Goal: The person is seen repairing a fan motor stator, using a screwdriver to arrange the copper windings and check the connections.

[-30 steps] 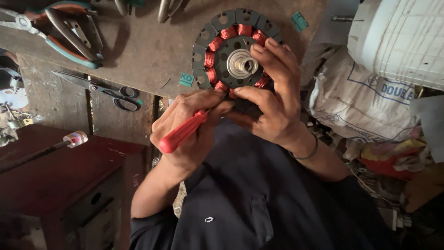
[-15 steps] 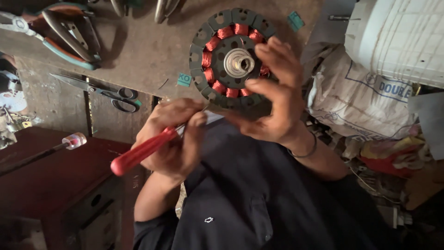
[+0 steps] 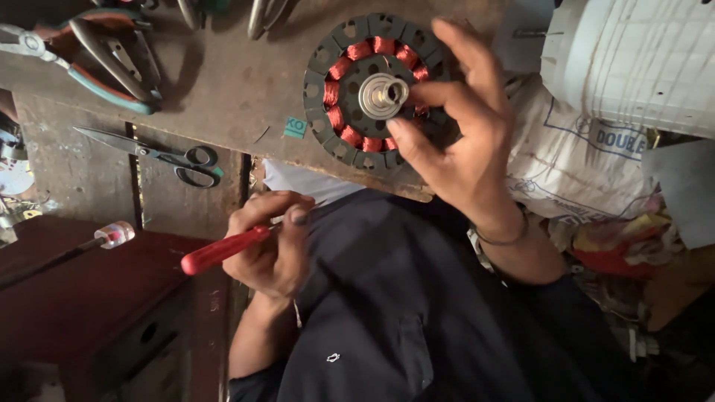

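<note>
Dark navy shirt with a small white chest mark; thin wrist bangle (image 3: 500, 237).

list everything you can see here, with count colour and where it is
round motor stator with copper windings: 1, dark grey and red, top centre on bench
scissors: 1, dark handles, left on bench
pliers: 1 pair, teal grips, top left
clear-handled screwdriver: 1, left, on dark red cabinet
white printed sack: 1, right
red-handled screwdriver: 1, in left hand
left hand: grips the red handle
right hand: fingers on stator hub
</note>
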